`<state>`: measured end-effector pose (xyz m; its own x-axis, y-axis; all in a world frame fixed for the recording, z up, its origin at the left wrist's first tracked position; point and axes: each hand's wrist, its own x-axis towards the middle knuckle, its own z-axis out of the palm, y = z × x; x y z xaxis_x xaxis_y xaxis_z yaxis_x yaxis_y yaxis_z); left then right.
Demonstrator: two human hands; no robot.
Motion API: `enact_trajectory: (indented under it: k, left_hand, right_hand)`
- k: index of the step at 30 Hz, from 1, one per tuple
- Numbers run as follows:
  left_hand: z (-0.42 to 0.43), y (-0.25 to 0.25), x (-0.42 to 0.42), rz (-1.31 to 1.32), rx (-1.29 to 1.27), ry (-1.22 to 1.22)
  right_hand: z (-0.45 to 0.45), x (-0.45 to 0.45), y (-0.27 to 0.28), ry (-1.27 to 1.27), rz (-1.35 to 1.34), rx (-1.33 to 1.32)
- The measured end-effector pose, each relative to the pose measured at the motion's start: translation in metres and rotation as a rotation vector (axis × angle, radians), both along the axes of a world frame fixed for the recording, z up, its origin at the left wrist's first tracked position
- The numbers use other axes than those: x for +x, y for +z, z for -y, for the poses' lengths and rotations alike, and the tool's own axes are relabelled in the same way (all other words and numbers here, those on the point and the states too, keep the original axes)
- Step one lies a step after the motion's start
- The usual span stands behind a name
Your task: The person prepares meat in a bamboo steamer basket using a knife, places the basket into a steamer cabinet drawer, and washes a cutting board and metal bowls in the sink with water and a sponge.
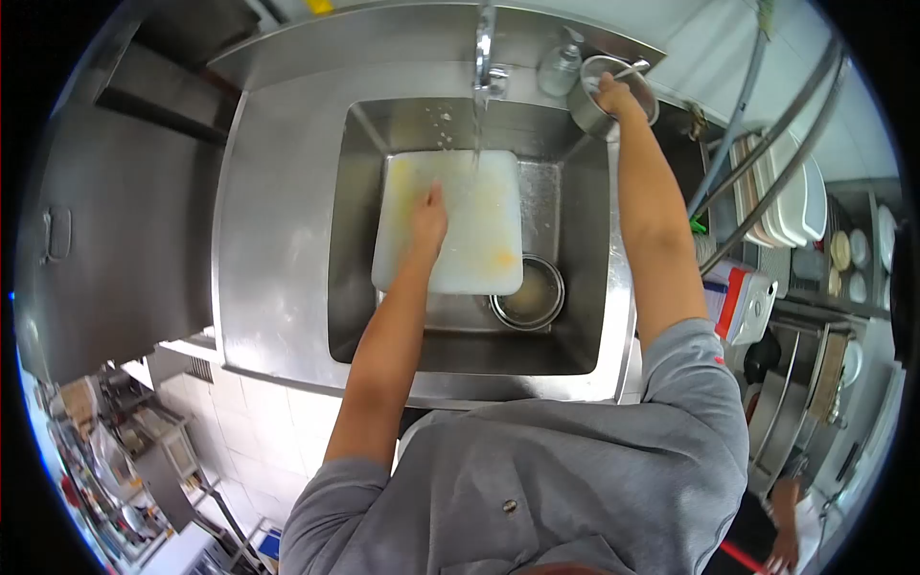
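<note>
A white cutting board (479, 225) with yellowish stains lies in the steel sink (575, 326), under water running from the faucet (485, 48). My left hand (430, 218) is over the board's left part; its fingers are smeared by motion. At the back right corner of the sink, my right hand (613, 94) reaches into a metal pot (591, 113); its fingers are bunched together, and what they hold, if anything, is hidden. A spoon-like handle (632, 68) rests at the pot's rim. A round metal bowl (529, 309) with cloudy water sits partly beneath the board.
A clear pump bottle (559, 69) stands left of the pot. Hoses (781, 125) hang at the right, before stacked trays (800, 192) and shelves with dishes. Another person's hand (783, 551) shows at the lower right. A steel counter (273, 240) borders the sink's left.
</note>
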<state>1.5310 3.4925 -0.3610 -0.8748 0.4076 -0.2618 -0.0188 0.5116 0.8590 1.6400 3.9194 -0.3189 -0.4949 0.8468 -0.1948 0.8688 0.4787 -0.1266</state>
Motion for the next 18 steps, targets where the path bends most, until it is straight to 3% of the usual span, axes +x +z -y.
enact_trajectory:
  k: [1,2,4,5,7,8,10,11,12,13,14,16,17,18]
  left_hand:
    - [0.034,-0.022,0.002,0.034,-0.137,-0.094]
    - [0.069,-0.044,0.003,0.070,-0.270,-0.190]
    - [0.130,-0.122,0.016,0.098,-0.569,-0.076]
    - [0.140,-0.127,0.017,0.117,-0.572,-0.063]
    - [0.157,-0.136,0.026,0.250,-0.725,0.281]
    - [0.161,-0.141,0.021,0.277,-0.728,0.293]
    - [0.169,-0.145,0.006,0.737,-0.300,0.706]
    - [0.169,-0.134,0.004,0.748,-0.303,0.719]
    - [0.166,-0.116,0.002,0.755,-0.098,0.675]
    - [0.166,-0.108,-0.001,0.753,0.106,0.626]
    - [0.168,-0.117,-0.005,0.759,0.105,0.634]
    - [0.175,-0.142,-0.016,0.824,0.030,0.573]
    - [0.179,-0.144,-0.020,0.821,0.027,0.582]
    - [0.181,-0.143,-0.022,0.830,0.110,0.564]
  right_hand:
    - [-0.029,0.001,-0.035,0.023,0.005,-0.004]
    - [-0.014,0.001,-0.020,0.019,0.049,-0.007]
    - [0.012,0.003,0.016,-0.008,0.042,0.112]
    - [0.019,0.004,0.035,-0.024,-0.017,0.195]
    - [0.030,0.002,0.069,-0.057,-0.207,0.418]
    - [0.046,0.000,0.100,-0.003,-0.310,0.510]
    - [0.089,0.002,0.123,0.069,-0.399,0.582]
    - [0.106,0.002,0.124,0.218,-0.514,0.564]
    - [0.127,0.002,0.124,0.363,-0.629,0.542]
    - [0.159,0.003,0.107,0.392,-0.630,0.376]
    - [0.205,0.000,0.090,0.394,-0.639,0.218]
    - [0.266,0.004,-0.002,0.438,-0.454,-0.047]
    - [0.304,0.005,-0.040,0.421,-0.441,-0.376]
    - [0.340,0.010,-0.102,0.562,-0.487,-0.373]
